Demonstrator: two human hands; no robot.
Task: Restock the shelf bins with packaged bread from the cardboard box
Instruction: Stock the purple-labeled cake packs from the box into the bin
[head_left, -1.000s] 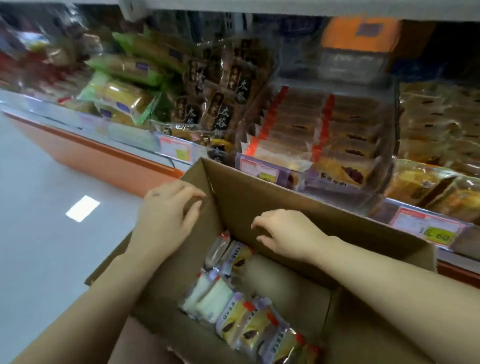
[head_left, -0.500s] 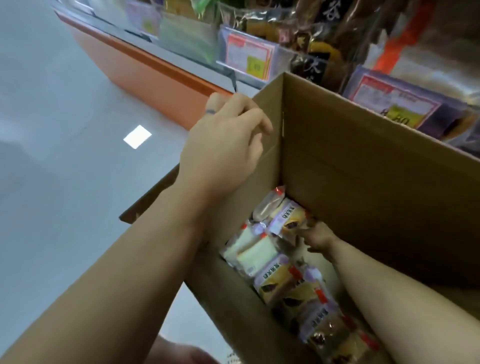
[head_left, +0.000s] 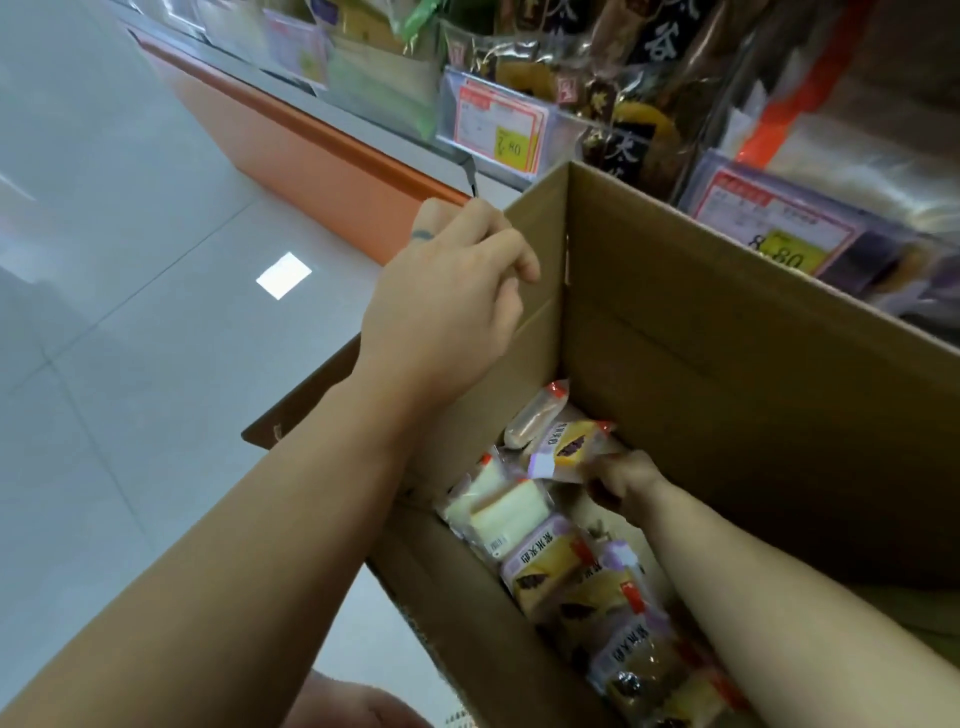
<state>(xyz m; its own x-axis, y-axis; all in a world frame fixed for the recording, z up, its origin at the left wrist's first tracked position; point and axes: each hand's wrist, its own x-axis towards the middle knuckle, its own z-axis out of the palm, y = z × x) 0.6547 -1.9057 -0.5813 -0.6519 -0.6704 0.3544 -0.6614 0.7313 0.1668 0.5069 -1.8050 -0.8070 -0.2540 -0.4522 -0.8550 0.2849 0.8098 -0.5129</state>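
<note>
Deep in the cardboard box (head_left: 727, 364), the right hand (head_left: 621, 480) pinches a wrapped bread pack (head_left: 569, 449), its fingertips partly hidden. The left hand (head_left: 447, 312) curls over the box's left wall. Shelf price tags (head_left: 779, 228) read "8.80"; wrapper print is blurred.

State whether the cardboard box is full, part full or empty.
Part full: the cardboard box holds bread packs only along its bottom, its walls bare above them.
</note>
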